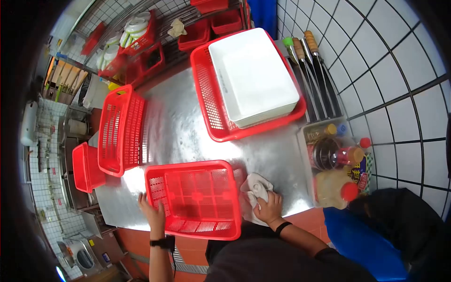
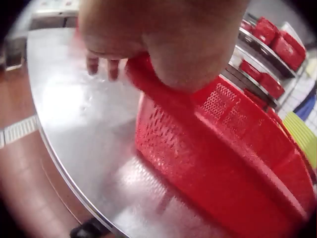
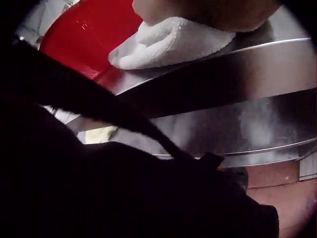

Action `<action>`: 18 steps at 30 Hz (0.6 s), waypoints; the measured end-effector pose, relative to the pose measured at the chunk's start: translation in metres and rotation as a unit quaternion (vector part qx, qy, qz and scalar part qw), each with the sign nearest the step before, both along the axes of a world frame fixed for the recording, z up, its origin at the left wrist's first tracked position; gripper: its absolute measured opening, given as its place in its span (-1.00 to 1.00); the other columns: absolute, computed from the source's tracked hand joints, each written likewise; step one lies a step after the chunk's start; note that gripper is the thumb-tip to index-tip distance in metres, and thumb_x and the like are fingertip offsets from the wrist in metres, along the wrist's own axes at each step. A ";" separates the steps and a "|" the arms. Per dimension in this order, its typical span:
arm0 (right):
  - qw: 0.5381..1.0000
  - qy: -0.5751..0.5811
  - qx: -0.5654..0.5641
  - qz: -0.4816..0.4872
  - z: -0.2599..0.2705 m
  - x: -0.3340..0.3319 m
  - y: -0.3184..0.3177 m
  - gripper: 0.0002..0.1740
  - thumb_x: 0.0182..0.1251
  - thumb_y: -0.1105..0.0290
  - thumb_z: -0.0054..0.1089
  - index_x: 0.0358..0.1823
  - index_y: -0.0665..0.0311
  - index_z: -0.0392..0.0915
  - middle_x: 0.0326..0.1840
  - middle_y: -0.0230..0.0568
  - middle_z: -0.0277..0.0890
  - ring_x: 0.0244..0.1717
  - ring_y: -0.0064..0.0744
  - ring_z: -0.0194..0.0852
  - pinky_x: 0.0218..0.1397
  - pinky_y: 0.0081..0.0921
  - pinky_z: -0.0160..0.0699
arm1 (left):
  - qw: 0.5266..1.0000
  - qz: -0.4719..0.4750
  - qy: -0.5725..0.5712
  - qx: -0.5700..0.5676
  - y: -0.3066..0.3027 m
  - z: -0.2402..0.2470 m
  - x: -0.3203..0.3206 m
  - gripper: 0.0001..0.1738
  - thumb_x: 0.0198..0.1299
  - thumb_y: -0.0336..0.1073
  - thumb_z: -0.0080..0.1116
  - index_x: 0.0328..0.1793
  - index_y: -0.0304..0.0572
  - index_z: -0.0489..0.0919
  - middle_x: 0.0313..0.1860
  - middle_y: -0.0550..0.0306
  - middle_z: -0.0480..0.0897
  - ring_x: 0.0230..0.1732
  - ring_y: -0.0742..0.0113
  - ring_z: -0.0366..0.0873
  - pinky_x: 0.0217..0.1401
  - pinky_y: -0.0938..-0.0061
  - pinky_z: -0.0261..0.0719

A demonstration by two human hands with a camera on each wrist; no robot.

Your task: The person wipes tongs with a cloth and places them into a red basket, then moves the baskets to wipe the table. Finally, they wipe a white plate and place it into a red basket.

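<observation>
A red perforated plastic basket (image 1: 199, 195) sits at the near edge of the steel table. At its left end, my left hand (image 1: 152, 214) straddles the rim. The thumb is on the basket side, and the fingers (image 2: 113, 68) hang down over the outer side in the left wrist view. My right hand (image 1: 270, 207) bunches a white cloth (image 1: 256, 184) on the tabletop, just right of the basket. In the right wrist view the folded cloth (image 3: 173, 42) lies under that hand, close to the table edge, its fingertips hidden.
Behind stands another red basket (image 1: 206, 101) with stacked white trays (image 1: 256, 70). More red baskets (image 1: 117, 131) stand left. A bin of bottles (image 1: 307, 164) and long-handled tools (image 1: 312, 80) line the tiled wall. Shelving with red baskets (image 1: 195, 35) runs along the back.
</observation>
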State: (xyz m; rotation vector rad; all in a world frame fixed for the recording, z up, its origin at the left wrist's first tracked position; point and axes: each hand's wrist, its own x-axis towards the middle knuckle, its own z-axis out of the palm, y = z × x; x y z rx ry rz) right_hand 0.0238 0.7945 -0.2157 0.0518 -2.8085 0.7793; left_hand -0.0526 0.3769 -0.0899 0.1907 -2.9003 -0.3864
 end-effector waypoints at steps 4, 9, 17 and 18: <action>1.000 0.009 -0.006 0.000 -0.005 0.005 0.001 -0.70 -0.07 0.21 0.24 -0.24 0.08 0.62 0.02 0.06 0.36 0.06 0.10 0.30 0.10 0.02 0.31 | 0.972 -0.228 0.024 0.042 0.178 0.050 -0.115 -0.42 0.06 -0.44 0.35 0.24 -0.23 0.44 0.41 -0.23 0.27 0.43 -0.21 0.22 0.47 0.05 0.22; 1.000 0.015 -0.025 -0.010 -0.008 0.009 0.001 -0.75 -0.02 0.22 0.24 -0.26 0.04 0.60 0.03 0.01 0.37 0.09 0.07 0.32 0.13 -0.02 0.34 | 0.931 -0.356 0.073 0.025 0.339 0.040 -0.212 -0.51 0.18 -0.08 0.28 0.22 -0.01 0.54 0.32 -0.08 0.48 0.35 -0.03 0.39 0.45 -0.09 0.14; 0.999 0.029 -0.012 -0.028 -0.014 0.012 -0.003 -0.82 0.20 0.18 0.15 -0.21 -0.01 0.59 0.04 -0.09 0.45 0.12 -0.05 0.38 0.10 -0.09 0.34 | 0.927 -0.354 -0.061 -0.106 0.360 0.041 -0.226 -0.52 0.40 0.11 -0.03 0.17 -0.02 0.63 -0.17 -0.01 0.74 -0.05 0.03 0.68 0.43 -0.26 0.01; 0.999 0.029 -0.012 -0.034 -0.014 0.014 -0.003 -0.82 0.20 0.18 0.15 -0.21 -0.01 0.59 0.04 -0.09 0.45 0.12 -0.05 0.38 0.10 -0.09 0.34 | 0.928 -0.352 -0.066 -0.105 0.359 0.044 -0.223 -0.53 0.40 0.10 -0.04 0.14 -0.04 0.65 -0.19 -0.04 0.74 -0.08 0.01 0.68 0.40 -0.24 0.06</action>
